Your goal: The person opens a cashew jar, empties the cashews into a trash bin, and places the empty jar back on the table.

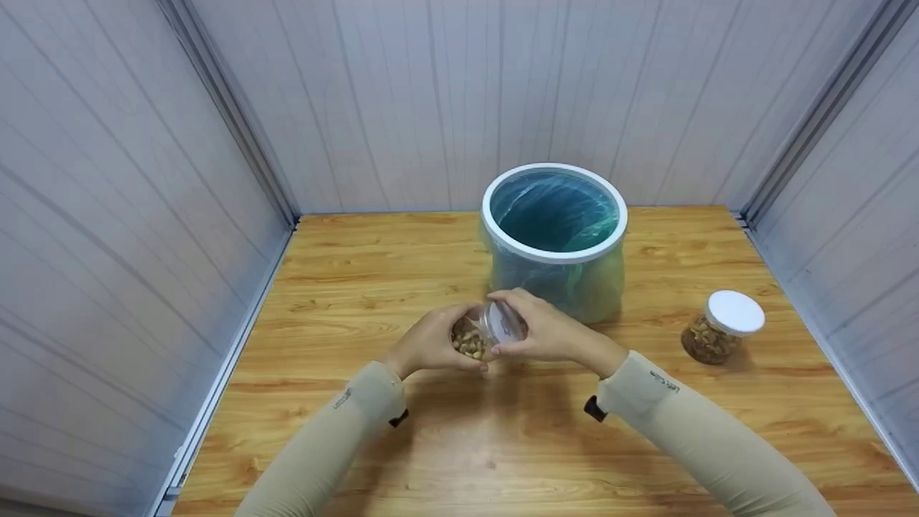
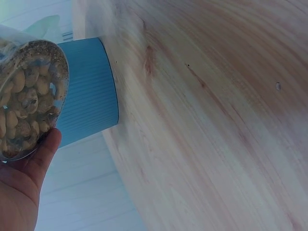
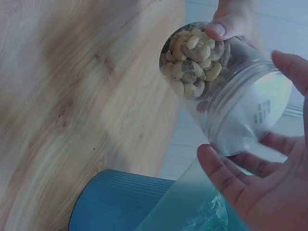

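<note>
A clear plastic jar (image 1: 470, 340) of cashew nuts (image 3: 192, 60) is held tilted above the table, its top turned to the right. My left hand (image 1: 429, 345) grips the jar around its lower part, thumb and fingers on opposite sides. The left wrist view shows the jar's round bottom (image 2: 31, 98) with nuts pressed against it, some greyish. At the other end my right hand (image 1: 546, 329) holds the clear lid (image 3: 260, 110), thumb and fingertips on opposite sides of its rim. Printed text shows on the lid.
Just beyond the hands stands a blue bin (image 2: 89, 91) with a white rim ring (image 1: 495, 233) and a greenish plastic liner (image 1: 603, 280). A second nut jar (image 1: 711, 339) with a white lid (image 1: 736, 312) stands at the right. Panel walls enclose the wooden table (image 1: 344, 287).
</note>
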A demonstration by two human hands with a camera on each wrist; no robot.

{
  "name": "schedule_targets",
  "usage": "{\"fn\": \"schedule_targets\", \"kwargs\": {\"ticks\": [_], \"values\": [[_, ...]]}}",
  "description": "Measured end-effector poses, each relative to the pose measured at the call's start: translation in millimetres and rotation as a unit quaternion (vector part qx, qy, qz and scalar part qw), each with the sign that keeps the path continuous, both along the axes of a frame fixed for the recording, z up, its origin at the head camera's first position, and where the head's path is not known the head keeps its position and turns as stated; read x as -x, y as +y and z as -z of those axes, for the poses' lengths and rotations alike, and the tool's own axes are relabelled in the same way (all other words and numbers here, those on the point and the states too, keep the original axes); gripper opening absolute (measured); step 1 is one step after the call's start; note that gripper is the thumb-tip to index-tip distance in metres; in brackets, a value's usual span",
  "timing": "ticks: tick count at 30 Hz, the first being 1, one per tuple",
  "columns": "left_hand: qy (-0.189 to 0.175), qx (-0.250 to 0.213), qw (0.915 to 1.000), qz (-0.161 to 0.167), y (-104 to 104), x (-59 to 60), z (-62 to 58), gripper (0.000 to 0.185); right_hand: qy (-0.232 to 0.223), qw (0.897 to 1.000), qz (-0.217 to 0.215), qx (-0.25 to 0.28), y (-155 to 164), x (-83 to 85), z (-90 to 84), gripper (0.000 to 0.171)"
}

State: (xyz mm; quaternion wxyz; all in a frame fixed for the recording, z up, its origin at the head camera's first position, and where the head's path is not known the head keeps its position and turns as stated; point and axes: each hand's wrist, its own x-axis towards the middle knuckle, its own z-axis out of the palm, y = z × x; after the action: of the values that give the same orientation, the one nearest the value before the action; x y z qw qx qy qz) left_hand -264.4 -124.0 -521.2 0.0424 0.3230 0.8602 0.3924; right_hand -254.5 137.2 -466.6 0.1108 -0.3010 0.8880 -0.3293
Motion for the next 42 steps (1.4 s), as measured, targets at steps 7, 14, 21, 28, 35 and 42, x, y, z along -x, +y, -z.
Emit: {"fn": "schedule_targets", "kwargs": {"ticks": [7, 14, 21, 28, 35, 42], "values": [[-0.004, 0.004, 1.0000, -0.004, -1, 0.3, 1.9, 0.101, 0.042, 0.997, -0.052, 0.029, 2, 0.1, 0.7, 0.087], [-0.006, -0.002, 1.0000, -0.006, -1, 0.1, 1.7, 0.100, 0.048, 0.997, -0.050, 0.027, 2, 0.6, 0.2, 0.086], [-0.007, -0.009, 0.9999, -0.007, -6, 1.8, 4.3, 0.095, 0.046, 0.998, -0.043, 0.026, 5, 0.6, -0.4, 0.086], [-0.005, -0.008, 0.9999, -0.013, -12, 2.2, 6.6, 0.094, 0.064, 0.996, -0.047, 0.027, 9, 0.3, 0.5, 0.085], [-0.027, -0.010, 0.9992, -0.027, -19, 1.8, 6.8, 0.096, 0.079, 0.996, -0.046, 0.024, 11, 1.3, 3.3, 0.085], [-0.023, -0.011, 0.9987, -0.044, -27, 1.5, 7.6, 0.101, 0.066, 0.998, -0.025, -0.002, 11, 0.3, 3.8, 0.089]]}}
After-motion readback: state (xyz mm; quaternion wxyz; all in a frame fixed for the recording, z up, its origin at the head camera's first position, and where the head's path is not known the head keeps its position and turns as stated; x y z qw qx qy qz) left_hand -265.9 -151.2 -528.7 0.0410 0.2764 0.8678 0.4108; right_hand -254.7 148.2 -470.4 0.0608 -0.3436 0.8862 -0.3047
